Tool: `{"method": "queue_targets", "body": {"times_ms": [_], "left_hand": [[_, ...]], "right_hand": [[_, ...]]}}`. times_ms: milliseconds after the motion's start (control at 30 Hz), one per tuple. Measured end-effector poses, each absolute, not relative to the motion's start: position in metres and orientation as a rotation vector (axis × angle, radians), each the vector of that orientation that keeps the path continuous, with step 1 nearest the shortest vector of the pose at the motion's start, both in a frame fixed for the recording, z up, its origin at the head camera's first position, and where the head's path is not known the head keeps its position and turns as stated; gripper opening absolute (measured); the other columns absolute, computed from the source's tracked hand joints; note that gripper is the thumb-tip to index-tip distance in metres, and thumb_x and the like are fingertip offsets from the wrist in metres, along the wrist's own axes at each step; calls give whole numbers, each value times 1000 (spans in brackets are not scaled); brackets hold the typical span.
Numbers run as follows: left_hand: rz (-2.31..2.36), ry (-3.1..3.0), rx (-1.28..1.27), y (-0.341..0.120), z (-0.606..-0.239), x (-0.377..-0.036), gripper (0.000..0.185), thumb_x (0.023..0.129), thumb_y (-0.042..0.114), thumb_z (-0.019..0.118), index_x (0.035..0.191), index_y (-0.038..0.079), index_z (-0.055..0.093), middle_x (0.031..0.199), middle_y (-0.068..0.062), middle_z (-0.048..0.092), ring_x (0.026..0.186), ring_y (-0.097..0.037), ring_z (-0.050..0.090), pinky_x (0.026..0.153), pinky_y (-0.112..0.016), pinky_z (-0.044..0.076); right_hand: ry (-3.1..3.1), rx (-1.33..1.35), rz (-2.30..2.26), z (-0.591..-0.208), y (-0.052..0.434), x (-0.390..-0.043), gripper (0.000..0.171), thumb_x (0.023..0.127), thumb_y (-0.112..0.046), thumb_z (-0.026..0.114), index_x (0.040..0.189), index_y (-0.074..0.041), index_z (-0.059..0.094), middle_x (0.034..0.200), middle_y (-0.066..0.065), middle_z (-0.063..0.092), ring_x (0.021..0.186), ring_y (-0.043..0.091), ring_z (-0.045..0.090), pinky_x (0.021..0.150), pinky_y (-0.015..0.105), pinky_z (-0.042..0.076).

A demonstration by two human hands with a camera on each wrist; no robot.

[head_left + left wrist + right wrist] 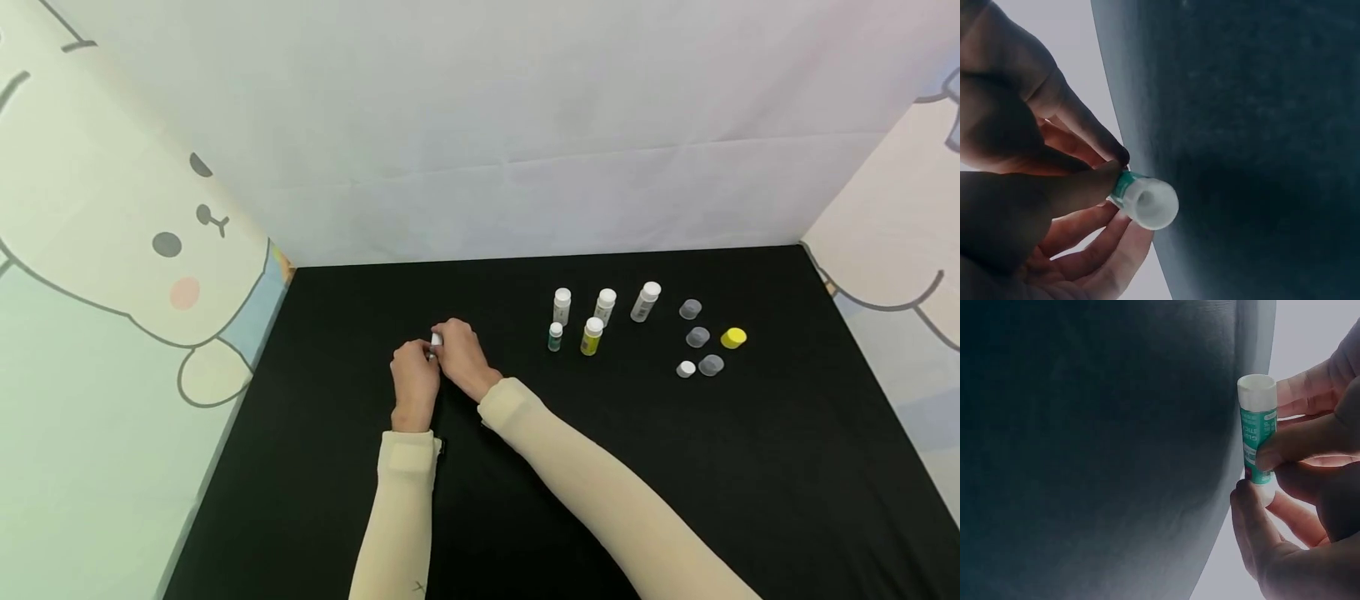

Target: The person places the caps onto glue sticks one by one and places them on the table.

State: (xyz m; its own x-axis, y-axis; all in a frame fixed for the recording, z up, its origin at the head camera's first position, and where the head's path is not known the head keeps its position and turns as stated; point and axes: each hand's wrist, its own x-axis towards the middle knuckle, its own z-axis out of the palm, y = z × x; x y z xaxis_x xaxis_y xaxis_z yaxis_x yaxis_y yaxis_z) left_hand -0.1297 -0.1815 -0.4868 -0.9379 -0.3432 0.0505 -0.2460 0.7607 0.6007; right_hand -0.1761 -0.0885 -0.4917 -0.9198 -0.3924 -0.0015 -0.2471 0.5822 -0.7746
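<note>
Both hands meet over the left part of the black table. Between them is a small glue stick [1259, 422] with a green label and white ends; in the head view only its white part shows, the rest covered by fingers. My left hand [415, 379] pinches the tube from the left. From the right, my right hand [462, 358] grips it with its fingertips. In the left wrist view, the glue stick's round white end [1154, 205] faces the camera, with thumb and fingertips pressed around the green part behind it.
Right of the hands stand white-capped sticks, including a green-labelled one [555, 337], a yellow-labelled one [592, 337] and a taller white one [646, 302]. Farther right are translucent caps [697, 337], a yellow cap [733, 337] and a white cap [686, 369]. White cloth [525, 200] hangs behind.
</note>
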Motion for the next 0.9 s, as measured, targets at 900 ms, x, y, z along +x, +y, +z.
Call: {"method": "queue_targets", "body": {"times_ms": [900], "left_hand": [[-882, -2769, 490, -178, -490, -125, 12, 97, 0, 72, 85, -4, 73, 77, -19, 66, 68, -37, 64, 66, -49, 52]], "right_hand": [[2599, -483, -1240, -496, -84, -183, 34, 104, -7, 68, 137, 2, 68, 134, 21, 66, 116, 33, 69, 94, 40, 59]]}}
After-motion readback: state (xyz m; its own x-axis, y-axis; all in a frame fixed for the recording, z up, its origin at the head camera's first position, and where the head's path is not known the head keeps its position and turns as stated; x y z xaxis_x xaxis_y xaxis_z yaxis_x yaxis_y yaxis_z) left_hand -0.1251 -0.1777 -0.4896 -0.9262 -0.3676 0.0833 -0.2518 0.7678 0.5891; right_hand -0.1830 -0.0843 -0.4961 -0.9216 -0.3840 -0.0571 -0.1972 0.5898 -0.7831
